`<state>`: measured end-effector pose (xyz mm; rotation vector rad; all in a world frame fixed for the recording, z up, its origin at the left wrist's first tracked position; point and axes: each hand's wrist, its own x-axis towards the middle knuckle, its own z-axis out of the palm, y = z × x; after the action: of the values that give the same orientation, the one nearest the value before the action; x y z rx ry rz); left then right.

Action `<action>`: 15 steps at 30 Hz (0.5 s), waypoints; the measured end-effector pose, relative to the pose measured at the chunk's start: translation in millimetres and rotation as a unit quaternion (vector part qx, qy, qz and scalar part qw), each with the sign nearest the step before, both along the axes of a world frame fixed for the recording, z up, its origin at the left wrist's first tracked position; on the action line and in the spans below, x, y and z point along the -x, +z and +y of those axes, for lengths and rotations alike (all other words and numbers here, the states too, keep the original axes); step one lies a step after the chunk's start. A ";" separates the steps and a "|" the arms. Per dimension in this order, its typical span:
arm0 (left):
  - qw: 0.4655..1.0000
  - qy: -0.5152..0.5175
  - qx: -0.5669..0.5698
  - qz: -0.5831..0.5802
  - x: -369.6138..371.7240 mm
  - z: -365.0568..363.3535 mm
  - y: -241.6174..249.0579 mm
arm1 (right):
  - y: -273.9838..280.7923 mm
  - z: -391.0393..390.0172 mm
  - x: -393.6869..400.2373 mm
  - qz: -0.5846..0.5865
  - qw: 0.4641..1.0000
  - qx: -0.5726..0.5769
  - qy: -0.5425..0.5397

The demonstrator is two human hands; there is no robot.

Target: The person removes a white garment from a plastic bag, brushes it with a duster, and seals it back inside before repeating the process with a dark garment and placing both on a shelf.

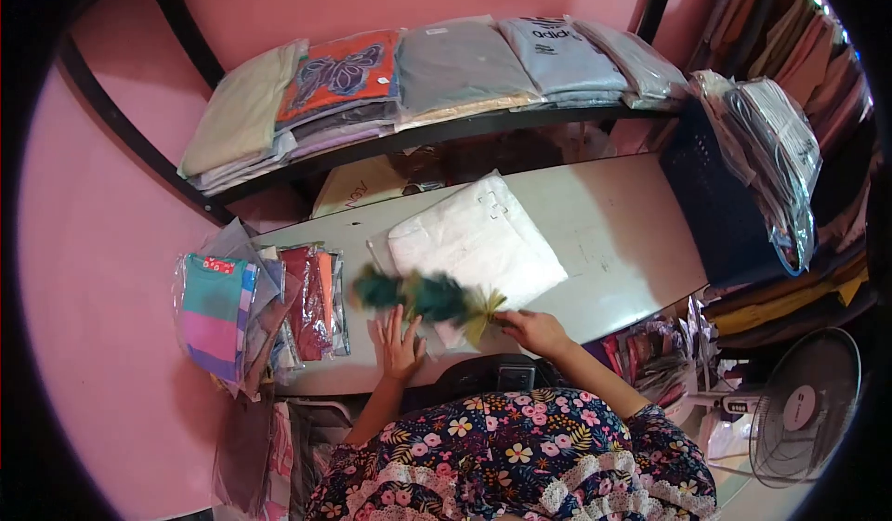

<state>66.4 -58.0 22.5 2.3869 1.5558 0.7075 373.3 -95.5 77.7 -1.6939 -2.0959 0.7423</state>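
Observation:
A fluffy duster (423, 296), dark green with a yellow tuft at its handle end, lies across the near edge of a folded white garment (478, 238); motion blurs its far end. My right hand (537, 332) is closed around its handle, just right of the yellow tuft. Below the duster's left part, my left hand (401, 349) rests on the white table (613, 214) with fingers spread, fingertips right at the green strands. Nothing is held in it. Part of the garment's near side is hidden behind the duster.
Bagged folded clothes (216, 312) are stacked at the table's left end. A blue basket (725, 214) of packaged garments stands at the right end. Above the back edge runs a shelf (446, 120) with bagged shirts. A fan (805, 408) stands at the lower right.

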 end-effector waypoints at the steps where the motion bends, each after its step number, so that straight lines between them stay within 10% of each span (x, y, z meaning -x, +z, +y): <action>1: 1.000 -0.018 -0.006 0.013 -0.2 -0.5 0.0 | -2.8 6.4 2.4 0.035 0.998 -0.033 -0.032; 5: 0.999 -0.039 0.009 0.037 -6.1 -2.3 1.0 | -1.3 30.0 8.2 0.040 0.980 -0.064 -0.185; 11: 0.995 -0.064 0.027 0.065 -9.8 0.2 10.4 | 12.5 27.5 7.3 -0.032 0.998 -0.004 0.052; 15: 0.997 -0.053 0.037 0.047 -8.9 1.5 13.8 | -2.5 43.8 -11.9 -0.028 0.979 -0.026 -0.200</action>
<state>75.3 -56.5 36.3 2.4592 1.4488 0.5132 385.2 -51.7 75.2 -2.0376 -1.7049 0.5146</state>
